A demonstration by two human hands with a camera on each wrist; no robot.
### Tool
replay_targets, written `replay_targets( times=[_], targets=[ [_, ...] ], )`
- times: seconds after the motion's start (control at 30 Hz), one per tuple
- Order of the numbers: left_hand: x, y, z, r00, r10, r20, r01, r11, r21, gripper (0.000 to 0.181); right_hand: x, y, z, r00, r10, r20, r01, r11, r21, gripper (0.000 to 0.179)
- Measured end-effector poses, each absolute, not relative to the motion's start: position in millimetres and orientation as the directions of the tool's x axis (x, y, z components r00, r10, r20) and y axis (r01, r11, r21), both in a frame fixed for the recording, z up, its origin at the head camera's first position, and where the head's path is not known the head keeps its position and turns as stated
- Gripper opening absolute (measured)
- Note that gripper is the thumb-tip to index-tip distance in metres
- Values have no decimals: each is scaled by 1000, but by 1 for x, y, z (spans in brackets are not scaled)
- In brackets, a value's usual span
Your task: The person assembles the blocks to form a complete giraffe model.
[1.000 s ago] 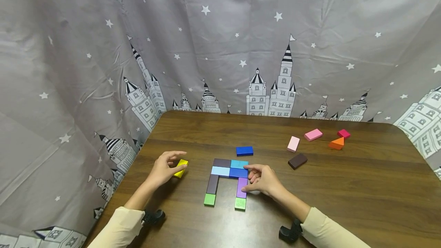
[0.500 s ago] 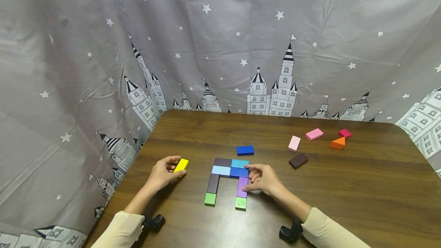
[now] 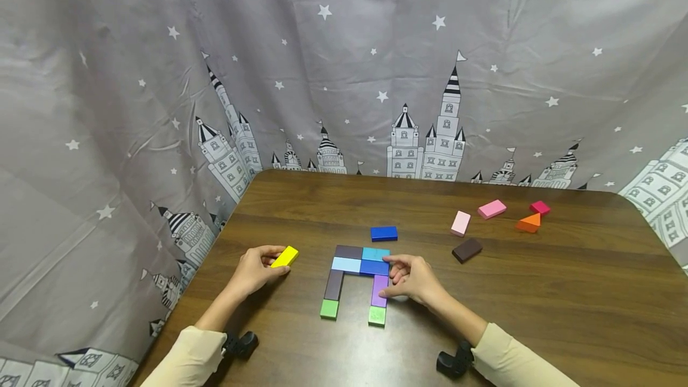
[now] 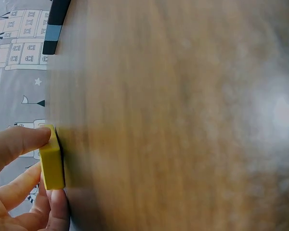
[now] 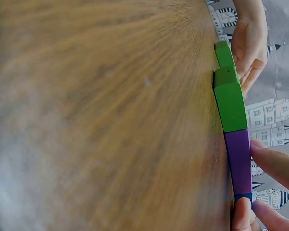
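In the head view my left hand [image 3: 254,272] pinches a yellow rectangular block [image 3: 285,256] between thumb and fingers; the left wrist view shows the thumb on one end of it. My right hand [image 3: 415,281] rests against the right side of a flat block arrangement. Its thumb touches the purple block [image 3: 379,290], and its index fingertip lies by the teal block [image 3: 376,254]. The arrangement also has a blue block [image 3: 374,267], a light blue block [image 3: 346,264], dark blocks [image 3: 334,285] and two green blocks [image 3: 329,309], forming two legs under a two-row top.
A loose blue block [image 3: 384,233] lies behind the arrangement. To the right are a dark brown block [image 3: 467,250], a pale pink block [image 3: 460,223], a pink block [image 3: 491,209], an orange triangle [image 3: 529,223] and a red block [image 3: 540,208]. A grey curtain hangs behind the table [image 3: 537,291].
My left hand has closed its fingers on the yellow block, which has tilted a little clockwise and shifted slightly right. My right hand stays at the arrangement's right side.
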State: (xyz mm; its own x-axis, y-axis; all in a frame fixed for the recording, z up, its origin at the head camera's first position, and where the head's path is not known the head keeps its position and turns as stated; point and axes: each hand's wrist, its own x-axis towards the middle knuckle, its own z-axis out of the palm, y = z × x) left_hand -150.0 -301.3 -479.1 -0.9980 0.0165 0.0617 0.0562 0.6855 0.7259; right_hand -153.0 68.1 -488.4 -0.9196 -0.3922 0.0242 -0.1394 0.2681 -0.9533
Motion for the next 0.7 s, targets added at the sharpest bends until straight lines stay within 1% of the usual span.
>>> replay_targets(
  times=[0.33, 0.7],
  targets=[
    [-152, -296, -477, -996, 53, 74, 90, 680, 728, 44, -154, 68, -488, -920, -392, 18, -131, 265, -955, 65],
    [-159, -276, -473, -982, 158, 105, 183, 648, 739, 42, -155, 68, -490, -920, -391, 12, -129, 276, -952, 65]
  ],
)
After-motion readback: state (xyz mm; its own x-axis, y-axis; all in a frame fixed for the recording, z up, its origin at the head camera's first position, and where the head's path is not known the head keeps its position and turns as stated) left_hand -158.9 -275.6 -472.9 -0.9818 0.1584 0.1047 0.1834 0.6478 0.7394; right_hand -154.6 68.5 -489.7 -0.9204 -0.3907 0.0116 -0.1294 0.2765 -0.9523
